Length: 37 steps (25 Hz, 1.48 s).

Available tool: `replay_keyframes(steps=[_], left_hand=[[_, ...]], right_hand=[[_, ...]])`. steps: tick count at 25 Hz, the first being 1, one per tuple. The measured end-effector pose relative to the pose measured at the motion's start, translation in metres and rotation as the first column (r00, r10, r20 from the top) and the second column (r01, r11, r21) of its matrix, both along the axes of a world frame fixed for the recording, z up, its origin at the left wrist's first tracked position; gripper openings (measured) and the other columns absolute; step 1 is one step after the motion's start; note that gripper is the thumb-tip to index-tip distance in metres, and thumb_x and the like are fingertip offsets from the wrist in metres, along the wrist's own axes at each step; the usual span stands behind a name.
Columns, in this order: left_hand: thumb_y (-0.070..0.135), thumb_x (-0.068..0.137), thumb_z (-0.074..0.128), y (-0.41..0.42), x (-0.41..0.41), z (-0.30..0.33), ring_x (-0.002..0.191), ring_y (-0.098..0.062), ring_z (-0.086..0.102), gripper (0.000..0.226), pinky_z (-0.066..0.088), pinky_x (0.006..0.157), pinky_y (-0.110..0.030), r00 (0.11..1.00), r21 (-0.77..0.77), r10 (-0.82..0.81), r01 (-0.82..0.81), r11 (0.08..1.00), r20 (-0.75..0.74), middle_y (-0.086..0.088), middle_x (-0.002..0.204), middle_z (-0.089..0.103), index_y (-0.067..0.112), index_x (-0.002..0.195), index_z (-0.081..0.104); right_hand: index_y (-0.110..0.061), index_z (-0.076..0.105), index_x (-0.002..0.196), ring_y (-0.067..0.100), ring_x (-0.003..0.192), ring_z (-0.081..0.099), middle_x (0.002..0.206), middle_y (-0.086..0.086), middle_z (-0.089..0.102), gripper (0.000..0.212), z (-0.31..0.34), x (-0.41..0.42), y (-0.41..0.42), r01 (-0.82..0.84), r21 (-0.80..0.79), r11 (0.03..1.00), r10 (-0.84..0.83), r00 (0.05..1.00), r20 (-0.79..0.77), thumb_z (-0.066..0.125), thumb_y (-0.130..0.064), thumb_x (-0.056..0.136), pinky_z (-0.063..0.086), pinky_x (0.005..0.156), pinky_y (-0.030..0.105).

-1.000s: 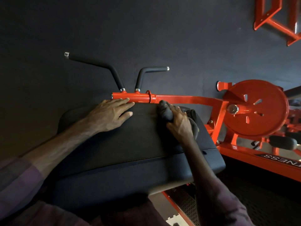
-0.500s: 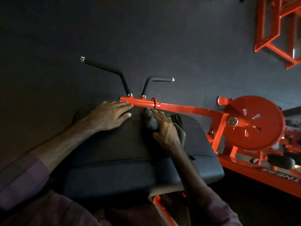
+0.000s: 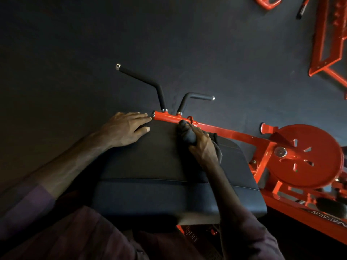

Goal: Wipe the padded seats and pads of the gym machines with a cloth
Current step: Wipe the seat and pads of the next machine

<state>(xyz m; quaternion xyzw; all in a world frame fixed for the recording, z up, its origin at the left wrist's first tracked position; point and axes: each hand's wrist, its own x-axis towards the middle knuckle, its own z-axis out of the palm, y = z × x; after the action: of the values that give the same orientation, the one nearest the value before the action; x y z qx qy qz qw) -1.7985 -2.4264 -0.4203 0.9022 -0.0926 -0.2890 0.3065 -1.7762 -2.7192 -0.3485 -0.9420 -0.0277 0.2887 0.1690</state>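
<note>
A black padded pad [image 3: 154,162] of an orange gym machine fills the middle of the view. My right hand [image 3: 201,147] grips a dark grey cloth [image 3: 186,133] bunched under its fingers and presses it onto the pad's far edge, close to the orange bar [image 3: 216,128]. Part of the cloth trails out to the right of the hand. My left hand [image 3: 124,128] rests flat on the pad's far left corner, fingers straight and pointing at the end of the bar.
Two black-gripped handles [image 3: 148,85] rise from the orange bar beyond the pad. An orange round cam plate [image 3: 308,156] and frame stand to the right. More orange frame [image 3: 330,40] sits at the top right. Dark rubber floor lies all around.
My right hand has slid the cloth along the pad's far edge, first leftward, then up against the orange bar. My left hand has stayed at the far left corner.
</note>
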Motion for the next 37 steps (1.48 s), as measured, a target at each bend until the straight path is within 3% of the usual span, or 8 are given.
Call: replay_keyframes(steps=[5,10,15,20,24,31,35,37], left_hand=[[0.052,0.109,0.042,0.014,-0.011,-0.001,0.155,-0.012,0.032,0.051,0.031,0.121,-0.048,0.984,-0.108,0.173,-0.176,0.978,-0.041,0.015,0.166,0.039,0.037,0.158,0.045],[0.058,0.096,0.036,0.02,-0.017,0.001,0.152,-0.013,0.037,0.064,0.031,0.124,-0.045,0.961,-0.186,0.255,-0.27,0.945,-0.102,0.013,0.162,0.046,0.032,0.152,0.054],[0.043,0.098,0.049,0.029,-0.038,-0.006,0.151,-0.013,0.038,0.056,0.027,0.127,-0.036,0.883,-0.329,0.428,-0.47,0.819,-0.196,0.005,0.162,0.046,0.023,0.149,0.06],[0.022,0.108,0.058,0.036,-0.051,-0.009,0.15,-0.002,0.037,0.043,0.026,0.126,-0.027,0.807,-0.414,0.527,-0.59,0.693,-0.269,0.009,0.161,0.045,0.021,0.151,0.058],[0.039,0.099,0.055,0.034,-0.056,-0.012,0.147,-0.001,0.042,0.054,0.029,0.126,-0.029,0.731,-0.421,0.587,-0.681,0.599,-0.348,0.009,0.156,0.051,0.022,0.15,0.057],[0.055,0.098,0.048,0.037,-0.069,-0.019,0.139,0.003,0.048,0.053,0.031,0.125,-0.031,0.561,-0.353,0.679,-0.827,0.437,-0.474,0.021,0.148,0.057,0.037,0.146,0.059],[0.019,0.111,0.045,0.035,-0.072,-0.022,0.119,-0.001,0.063,0.032,0.043,0.117,-0.026,0.428,-0.363,0.707,-0.897,0.254,-0.563,0.009,0.128,0.069,0.015,0.137,0.064],[0.005,0.112,0.041,0.033,-0.073,-0.01,0.108,0.011,0.056,0.033,0.034,0.104,-0.001,0.394,-0.326,0.733,-0.913,0.245,-0.555,0.001,0.129,0.066,0.003,0.137,0.063]], right_hand=[[-0.035,0.042,0.155,0.02,0.156,0.03,0.163,-0.004,0.042,0.094,0.013,-0.034,0.019,-0.189,0.113,0.975,0.197,0.979,-0.062,0.051,-0.012,0.065,0.016,0.131,0.047],[-0.024,0.054,0.153,0.026,0.151,0.041,0.159,0.001,0.05,0.088,0.002,-0.009,0.027,-0.073,0.042,0.996,0.073,0.997,0.003,0.054,-0.015,0.065,0.033,0.122,0.059],[-0.025,0.046,0.157,0.026,0.156,0.032,0.165,0.0,0.042,0.089,0.002,-0.026,0.07,-0.321,0.205,0.924,0.334,0.942,-0.032,0.061,-0.007,0.071,0.018,0.13,0.054],[-0.026,0.051,0.155,0.024,0.153,0.039,0.161,0.0,0.048,0.086,-0.008,-0.015,0.073,-0.185,0.088,0.979,0.183,0.983,0.031,0.063,-0.008,0.071,0.031,0.123,0.059],[-0.027,0.046,0.157,0.025,0.157,0.031,0.166,-0.004,0.04,0.086,0.002,-0.038,0.11,-0.381,0.237,0.894,0.395,0.919,-0.012,0.061,-0.016,0.074,0.017,0.13,0.052],[-0.027,0.048,0.157,0.026,0.157,0.031,0.166,-0.003,0.041,0.088,-0.001,-0.047,0.129,-0.309,0.194,0.931,0.315,0.949,0.004,0.058,-0.018,0.07,0.021,0.128,0.058],[-0.025,0.051,0.155,0.029,0.153,0.038,0.162,0.0,0.047,0.08,-0.02,-0.028,0.169,-0.352,0.303,0.886,0.367,0.93,0.008,0.059,-0.016,0.076,0.025,0.126,0.059],[-0.026,0.053,0.153,0.026,0.151,0.042,0.159,-0.002,0.05,0.074,-0.03,-0.015,0.164,-0.265,0.236,0.935,0.265,0.964,0.034,0.058,-0.018,0.08,0.031,0.123,0.058]])
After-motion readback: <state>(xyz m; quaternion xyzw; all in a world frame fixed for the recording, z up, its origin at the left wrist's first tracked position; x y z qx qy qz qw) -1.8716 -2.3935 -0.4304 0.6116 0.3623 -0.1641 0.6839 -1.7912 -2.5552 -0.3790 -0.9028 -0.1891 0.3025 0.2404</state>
